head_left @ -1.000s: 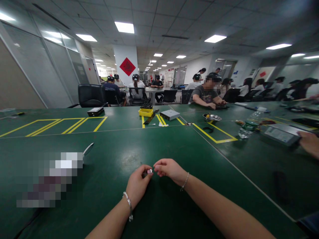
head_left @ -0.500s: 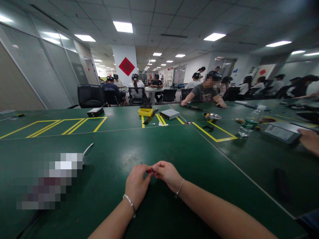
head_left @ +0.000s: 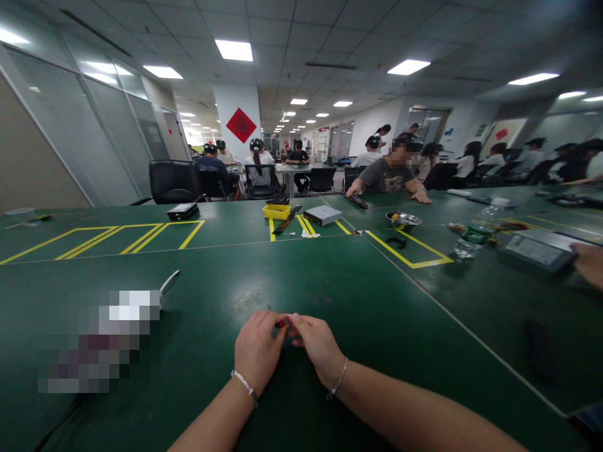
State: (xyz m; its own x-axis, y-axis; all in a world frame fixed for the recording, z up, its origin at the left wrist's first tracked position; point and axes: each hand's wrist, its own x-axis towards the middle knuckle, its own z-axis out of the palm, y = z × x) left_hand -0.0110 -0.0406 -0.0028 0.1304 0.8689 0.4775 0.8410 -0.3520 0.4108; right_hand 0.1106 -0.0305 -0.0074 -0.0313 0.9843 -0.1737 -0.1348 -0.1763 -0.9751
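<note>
My left hand [head_left: 258, 346] and my right hand [head_left: 316, 342] rest together on the green table [head_left: 301, 276], fingertips meeting. Between them they pinch a tiny red object [head_left: 281, 324]; it is too small to name. Both hands have their fingers curled and pressed together. Each wrist wears a thin bracelet.
A blurred-out patch [head_left: 101, 339] with a metal tool tip [head_left: 168, 282] lies to the left. Farther off sit a yellow box [head_left: 276, 211], a grey box [head_left: 322, 215], a metal bowl [head_left: 402, 219] and a water bottle [head_left: 471, 238]. Another person's hand [head_left: 588, 263] holds a device at right.
My hands have drawn closer together and slightly nearer to me. The small piece between my fingers looked whitish a second ago and now shows red.
</note>
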